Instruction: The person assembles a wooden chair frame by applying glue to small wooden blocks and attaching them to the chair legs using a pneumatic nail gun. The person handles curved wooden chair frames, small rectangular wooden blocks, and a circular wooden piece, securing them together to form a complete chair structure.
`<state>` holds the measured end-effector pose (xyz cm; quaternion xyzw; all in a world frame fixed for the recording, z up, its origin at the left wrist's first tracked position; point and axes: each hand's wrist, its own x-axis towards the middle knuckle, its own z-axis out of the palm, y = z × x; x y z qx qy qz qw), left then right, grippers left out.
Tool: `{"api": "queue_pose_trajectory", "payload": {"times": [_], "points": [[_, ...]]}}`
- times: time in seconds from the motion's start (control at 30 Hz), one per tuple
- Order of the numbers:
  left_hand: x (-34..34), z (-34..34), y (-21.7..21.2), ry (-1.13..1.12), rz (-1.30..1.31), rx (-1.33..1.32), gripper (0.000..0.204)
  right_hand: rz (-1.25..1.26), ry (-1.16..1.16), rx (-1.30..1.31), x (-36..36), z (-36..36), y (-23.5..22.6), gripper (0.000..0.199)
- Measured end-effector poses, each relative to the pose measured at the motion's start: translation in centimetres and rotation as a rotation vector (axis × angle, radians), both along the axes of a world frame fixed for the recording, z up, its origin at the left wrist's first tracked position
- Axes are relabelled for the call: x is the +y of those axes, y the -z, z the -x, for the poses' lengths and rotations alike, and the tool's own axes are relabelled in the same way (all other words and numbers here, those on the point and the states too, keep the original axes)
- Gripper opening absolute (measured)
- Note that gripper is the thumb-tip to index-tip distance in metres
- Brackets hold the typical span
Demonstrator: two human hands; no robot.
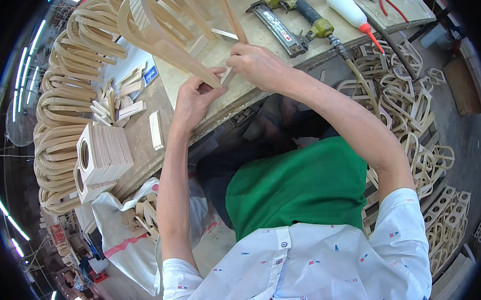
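A bent wooden frame (183, 61) in pale wood stands on the near part of the workbench, its curved end away from me. My left hand (193, 101) is closed round the end of its left leg, thumb and fingers pressing on it. My right hand (259, 67) pinches a small wooden block (228, 76) that sits between the two leg ends, by the bench edge. Part of the block is hidden by my fingers. Farther inside the frame, more short wooden crosspieces (199, 46) show between the legs.
A green nail gun (322, 28) with its hose and a white glue bottle (347, 11) with a red nozzle lie at the back right. Loose wood strips (130, 110), stacked plywood pieces with holes (107, 154) and rows of bent frames (58, 136) fill the left. Wooden parts (409, 104) pile up at right.
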<state>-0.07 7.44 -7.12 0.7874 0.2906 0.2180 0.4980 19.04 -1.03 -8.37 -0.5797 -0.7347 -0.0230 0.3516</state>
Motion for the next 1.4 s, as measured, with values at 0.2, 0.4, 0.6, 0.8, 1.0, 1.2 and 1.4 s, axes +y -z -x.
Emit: {"api": "queue_pose_trajectory", "payload": {"times": [0.2, 0.4, 0.6, 0.8, 1.0, 1.2, 1.4], "points": [[0.5, 0.1, 0.0, 0.026, 0.001, 0.039, 0.034, -0.007, 0.002, 0.042, 0.2, 0.1, 0.2, 0.010], [0.9, -0.3, -0.5, 0.083, 0.001, 0.005, 0.029, -0.060, -0.021, 0.111, 0.2, 0.0, 0.6, 0.007], [1.7, -0.3, -0.9, 0.119, 0.046, 0.145, 0.020, -0.078, -0.056, 0.102, 0.1, -0.3, 1.1, 0.012], [1.5, -0.4, -1.0, 0.109, 0.037, 0.137, 0.019, -0.127, -0.065, 0.097, 0.1, -0.3, 1.1, 0.013], [1.7, -0.7, -0.8, 0.139, 0.067, 0.123, 0.019, -0.210, 0.007, 0.148, -1.0, -0.1, 0.4, 0.016], [1.7, 0.0, -1.1, 0.133, -0.005, 0.158, 0.020, -0.159, 0.556, 0.202, -3.2, -9.7, -6.1, 0.031], [1.4, -0.4, -1.7, 0.122, 0.019, 0.139, 0.018, 0.424, 0.676, 0.201, 1.5, -17.8, -3.3, 0.039]]}}
